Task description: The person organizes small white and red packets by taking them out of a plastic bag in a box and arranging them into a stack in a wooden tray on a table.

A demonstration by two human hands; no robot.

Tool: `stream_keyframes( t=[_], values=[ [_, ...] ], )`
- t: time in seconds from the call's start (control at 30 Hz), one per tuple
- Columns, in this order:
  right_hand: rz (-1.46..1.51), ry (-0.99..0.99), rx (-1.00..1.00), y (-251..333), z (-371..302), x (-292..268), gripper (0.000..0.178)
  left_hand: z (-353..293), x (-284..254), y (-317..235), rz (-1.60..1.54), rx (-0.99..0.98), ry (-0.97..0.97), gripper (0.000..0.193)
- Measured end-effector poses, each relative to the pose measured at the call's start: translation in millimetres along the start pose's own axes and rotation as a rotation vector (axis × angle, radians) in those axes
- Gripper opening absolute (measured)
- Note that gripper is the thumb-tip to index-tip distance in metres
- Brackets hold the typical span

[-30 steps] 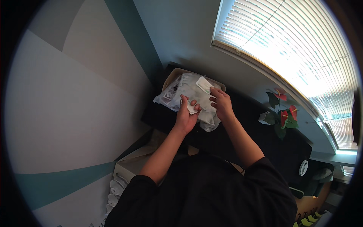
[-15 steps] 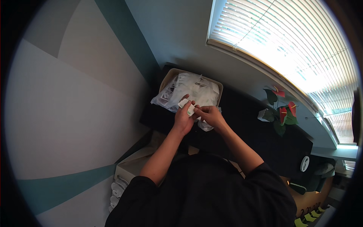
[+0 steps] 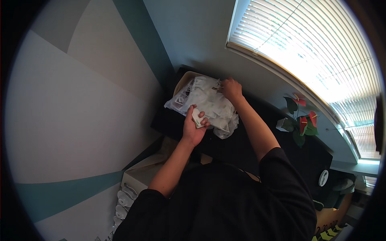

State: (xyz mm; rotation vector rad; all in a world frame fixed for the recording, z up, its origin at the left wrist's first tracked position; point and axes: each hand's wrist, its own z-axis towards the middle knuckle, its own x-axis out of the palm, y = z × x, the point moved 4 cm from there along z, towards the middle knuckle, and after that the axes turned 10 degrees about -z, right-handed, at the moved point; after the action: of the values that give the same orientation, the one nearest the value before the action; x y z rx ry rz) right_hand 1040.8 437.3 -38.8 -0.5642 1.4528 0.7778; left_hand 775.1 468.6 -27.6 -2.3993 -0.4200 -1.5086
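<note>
My left hand [image 3: 192, 132] is closed around a small stack of white, flat packets [image 3: 197, 117], thumb on one side and fingers curled over the other. It is just in front of a beige bin [image 3: 182, 82] lined with a clear plastic bag [image 3: 173, 103]. Many more white packets [image 3: 207, 100] fill the bag. Over the bin's far right part is my right hand [image 3: 232, 88], its fingers drawn together at the packets beside a small brownish patch [image 3: 216, 88]. What those fingertips hold, if anything, is hidden.
The bin stands on a black cabinet top [image 3: 257, 120] in the corner of two walls. To the right is a potted plant [image 3: 301, 120] with red flowers beneath a window with blinds [image 3: 305, 52]. A round white object [image 3: 323, 177] sits at the cabinet's right end.
My right hand has left the packets in my left hand and moved up and away to the bin's far right side. My left hand keeps the stack, its fingers now folded over it.
</note>
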Motion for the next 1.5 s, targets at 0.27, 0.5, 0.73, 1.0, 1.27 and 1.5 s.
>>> stream_keyframes(
  t=[0.27, 0.5, 0.73, 1.0, 1.27, 1.5],
  values=[
    [-0.215, -0.066, -0.221, -6, 21, 20, 0.016, -6, -8, 0, -0.034, -0.035, 0.012, 0.020],
    [-0.195, -0.013, -0.168, -5, 17, 18, 0.018, -9, -12, -3, -0.028, -0.026, 0.006, 0.020],
    [-0.142, -0.064, -0.209, -17, 14, 19, 0.014, -8, -2, 2, 0.014, -0.041, 0.023, 0.025],
    [-0.177, -0.032, -0.307, -3, 18, 16, 0.016, -7, -3, 2, 0.018, -0.056, 0.027, 0.025],
    [-0.264, -0.077, -0.311, -6, 21, 24, 0.017, -7, -6, -2, -0.007, -0.043, 0.025, 0.023],
    [-0.228, -0.148, -0.345, -8, 3, 4, 0.017, -2, -4, 0, -0.018, -0.048, 0.062, 0.021]
  ],
)
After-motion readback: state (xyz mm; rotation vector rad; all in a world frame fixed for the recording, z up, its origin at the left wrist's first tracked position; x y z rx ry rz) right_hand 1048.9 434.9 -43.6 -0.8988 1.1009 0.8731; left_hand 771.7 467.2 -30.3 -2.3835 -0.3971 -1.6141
